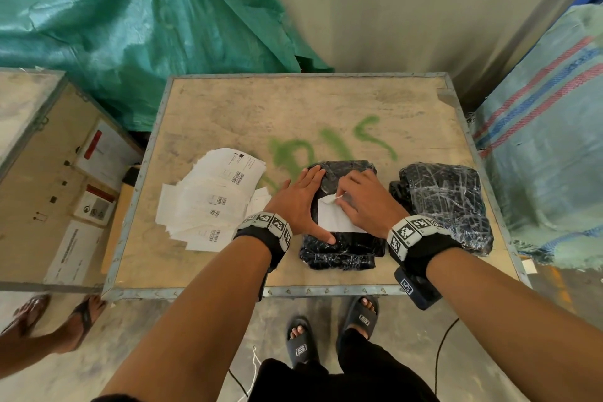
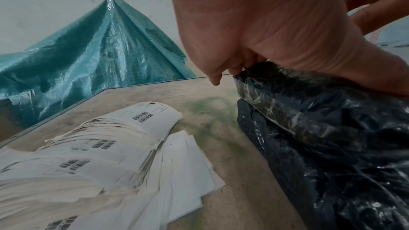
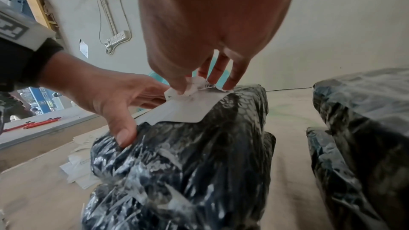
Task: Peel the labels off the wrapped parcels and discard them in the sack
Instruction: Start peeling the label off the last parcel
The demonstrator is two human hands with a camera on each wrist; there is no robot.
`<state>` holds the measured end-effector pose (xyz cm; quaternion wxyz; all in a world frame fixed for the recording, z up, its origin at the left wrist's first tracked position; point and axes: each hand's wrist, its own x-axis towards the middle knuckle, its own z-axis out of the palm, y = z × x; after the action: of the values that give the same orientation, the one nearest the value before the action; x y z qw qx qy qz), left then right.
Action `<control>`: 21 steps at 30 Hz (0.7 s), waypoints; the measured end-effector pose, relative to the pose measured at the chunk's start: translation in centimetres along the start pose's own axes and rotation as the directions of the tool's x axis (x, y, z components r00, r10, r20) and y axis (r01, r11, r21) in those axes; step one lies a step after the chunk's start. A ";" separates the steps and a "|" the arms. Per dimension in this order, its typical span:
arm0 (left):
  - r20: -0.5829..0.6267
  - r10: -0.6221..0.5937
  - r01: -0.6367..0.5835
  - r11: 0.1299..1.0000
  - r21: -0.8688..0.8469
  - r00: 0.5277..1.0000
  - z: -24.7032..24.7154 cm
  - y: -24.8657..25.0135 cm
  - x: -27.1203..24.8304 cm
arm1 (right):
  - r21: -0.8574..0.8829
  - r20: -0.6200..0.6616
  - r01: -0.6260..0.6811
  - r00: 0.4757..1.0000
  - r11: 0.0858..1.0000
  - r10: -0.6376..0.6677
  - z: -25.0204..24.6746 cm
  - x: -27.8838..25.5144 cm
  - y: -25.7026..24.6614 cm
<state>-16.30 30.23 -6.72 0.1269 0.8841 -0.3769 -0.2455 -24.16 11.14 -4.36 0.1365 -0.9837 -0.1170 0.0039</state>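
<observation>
A black plastic-wrapped parcel (image 1: 346, 248) (image 2: 327, 146) (image 3: 181, 163) lies on the wooden crate top (image 1: 254, 108) in front of me. A white label (image 1: 332, 217) (image 3: 188, 109) is stuck on its top face. My left hand (image 1: 301, 202) (image 2: 254, 29) (image 3: 106, 97) lies flat on the parcel's left side, fingers straight, thumb pressing its near edge. My right hand (image 1: 362, 202) (image 3: 199, 41) pinches the label's lifted, crumpled far corner (image 3: 194, 85) between thumb and fingers. A second black wrapped parcel (image 1: 447, 206) (image 3: 363, 128) lies to the right.
A heap of white barcode labels (image 1: 212, 202) (image 2: 88, 155) lies on the crate at the left. Green tarpaulin (image 1: 130, 19) hangs behind, a striped woven sack (image 1: 548, 157) stands at the right, a second crate (image 1: 49, 173) at the left. Another person's feet (image 1: 55, 320) stand at the lower left.
</observation>
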 end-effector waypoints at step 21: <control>-0.016 0.026 -0.026 0.999 -0.018 1.000 0.5 -0.7 0.3 | 0.130 0.124 -0.184 0.978 0.974 0.168 -0.1 -0.2 -1.2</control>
<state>-16.00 30.42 -7.55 0.1412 0.8798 -0.3851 -0.2401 -24.67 12.19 -3.92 0.1982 -0.9763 -0.0361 0.0795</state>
